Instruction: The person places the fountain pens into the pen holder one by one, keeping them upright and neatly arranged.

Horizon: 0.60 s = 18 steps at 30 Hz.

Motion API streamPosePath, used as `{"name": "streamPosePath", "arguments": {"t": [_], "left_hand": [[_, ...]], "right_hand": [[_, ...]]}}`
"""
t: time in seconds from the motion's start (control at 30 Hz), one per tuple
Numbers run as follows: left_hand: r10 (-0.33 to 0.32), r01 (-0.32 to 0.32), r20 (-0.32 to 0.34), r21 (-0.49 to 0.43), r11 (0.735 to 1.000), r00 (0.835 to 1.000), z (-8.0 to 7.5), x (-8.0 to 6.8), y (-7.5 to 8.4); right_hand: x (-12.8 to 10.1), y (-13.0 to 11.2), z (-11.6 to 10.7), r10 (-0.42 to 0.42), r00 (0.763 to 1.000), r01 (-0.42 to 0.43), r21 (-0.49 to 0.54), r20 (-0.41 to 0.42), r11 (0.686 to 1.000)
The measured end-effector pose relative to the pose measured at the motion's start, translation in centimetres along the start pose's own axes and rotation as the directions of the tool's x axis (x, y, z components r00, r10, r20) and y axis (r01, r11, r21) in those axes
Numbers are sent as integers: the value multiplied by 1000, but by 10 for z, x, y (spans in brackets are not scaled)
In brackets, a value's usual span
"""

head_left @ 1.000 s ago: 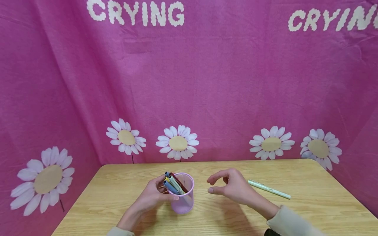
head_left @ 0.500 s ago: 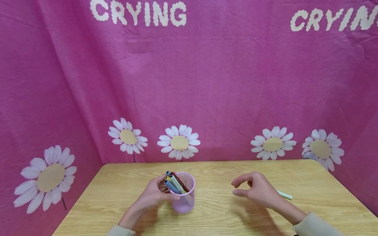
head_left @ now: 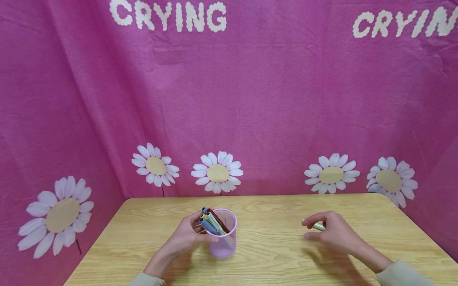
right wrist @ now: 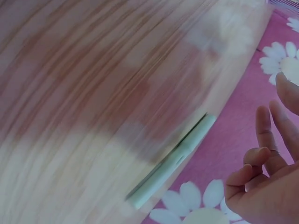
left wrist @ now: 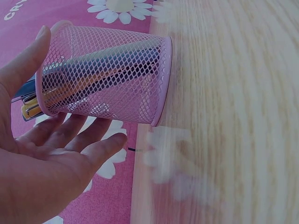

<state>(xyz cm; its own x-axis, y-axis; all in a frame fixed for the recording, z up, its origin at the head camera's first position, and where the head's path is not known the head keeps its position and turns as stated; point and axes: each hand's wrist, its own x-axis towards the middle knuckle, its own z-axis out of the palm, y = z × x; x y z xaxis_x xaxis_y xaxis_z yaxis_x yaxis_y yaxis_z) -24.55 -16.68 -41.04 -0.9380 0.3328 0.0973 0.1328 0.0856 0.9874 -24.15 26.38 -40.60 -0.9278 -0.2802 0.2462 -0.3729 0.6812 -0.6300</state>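
A pink mesh pen cup [head_left: 224, 246] stands upright on the table, left of centre in the head view. Several pens [head_left: 212, 225], with blue, yellow, pale green and dark red among them, lean to its left side. My left hand [head_left: 183, 236] grips the cup near its rim; the left wrist view has the thumb on one side of the mesh [left wrist: 107, 70] and the fingers on the other. To the right, my right hand [head_left: 334, 232] hovers over a pale green pen [right wrist: 173, 163] lying on the table, thumb and fingers apart, holding nothing. In the head view the hand hides part of that pen.
The wooden table [head_left: 264, 254] ends at the back against a pink cloth [head_left: 272, 119] printed with white daisies and lettering. The same cloth hangs along the left and right sides.
My right hand has moved right, away from the cup, to over the pale green pen. My left hand stays on the cup.
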Motion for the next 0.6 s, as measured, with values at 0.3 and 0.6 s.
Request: {"name": "streamPosePath", "arguments": {"t": [0.3, 0.6], "left_hand": [[28, -28, 19, -9, 1000, 999, 0, 0, -3], [25, -25, 12, -18, 1000, 1000, -1, -2, -2]], "right_hand": [[0, 26, -9, 8, 1000, -9, -122, -8, 993], [4, 43, -14, 65, 998, -66, -202, -12, 977]]}}
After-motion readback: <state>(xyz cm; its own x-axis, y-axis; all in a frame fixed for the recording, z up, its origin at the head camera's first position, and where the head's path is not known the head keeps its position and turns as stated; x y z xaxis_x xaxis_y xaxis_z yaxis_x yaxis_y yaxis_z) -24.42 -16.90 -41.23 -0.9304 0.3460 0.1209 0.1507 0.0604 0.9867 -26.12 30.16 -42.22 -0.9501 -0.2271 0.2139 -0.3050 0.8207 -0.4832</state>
